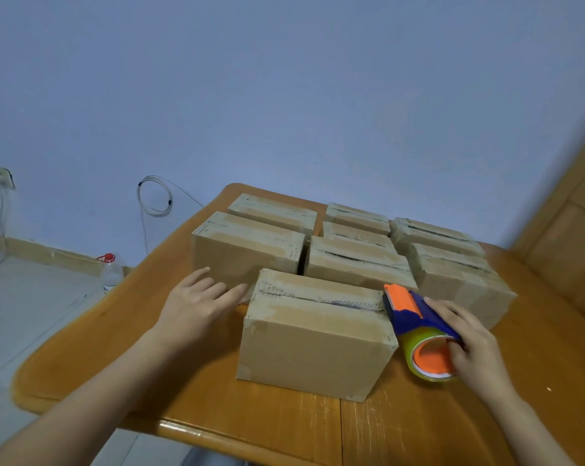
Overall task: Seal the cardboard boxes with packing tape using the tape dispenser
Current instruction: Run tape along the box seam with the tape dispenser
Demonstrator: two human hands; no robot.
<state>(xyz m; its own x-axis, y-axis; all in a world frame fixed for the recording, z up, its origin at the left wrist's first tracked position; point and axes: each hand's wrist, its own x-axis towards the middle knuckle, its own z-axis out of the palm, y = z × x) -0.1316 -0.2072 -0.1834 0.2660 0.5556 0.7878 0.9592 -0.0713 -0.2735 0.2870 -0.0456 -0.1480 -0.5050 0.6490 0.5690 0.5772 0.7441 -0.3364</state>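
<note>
right hand (469, 341) grips the blue-and-orange tape dispenser (415, 317), nose pointing far-left at the right end of the nearest brown cardboard box (314, 344), whose seam runs left-right. left hand (197, 304), fingers straight and released, at its left end. open orange wooden worktop (277, 422) toward the near edge.

Legible text: none | cardboard boxes (314, 338): no print, label or number readable on any visible face | tape dispenser (415, 317): no brand or marking readable | plastic bottle (111, 274): too small and blurred to read anything on it
</note>
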